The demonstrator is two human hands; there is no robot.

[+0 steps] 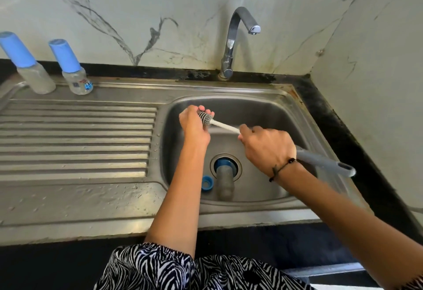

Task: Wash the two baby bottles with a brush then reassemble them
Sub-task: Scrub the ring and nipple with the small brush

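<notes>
Hands: your left hand [194, 122] cups the brush [206, 119] head; your right hand [266, 150] grips its handle.
Bottles: two capped bottles [77, 81] at ten o'clock on the worktop — one bottle body [225, 181] lies over the drain.
Risk: a slip flicks bristles from your fingers — the blue ring [207, 182] could get knocked about.

Veined marble wall [183, 3], black countertop [343, 129]

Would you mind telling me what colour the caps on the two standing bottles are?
Light blue, on both caps, seen in the head view, the only one.

Left grip [194, 122] curled around brush head, right grip [266, 146] clenched on handle
</notes>
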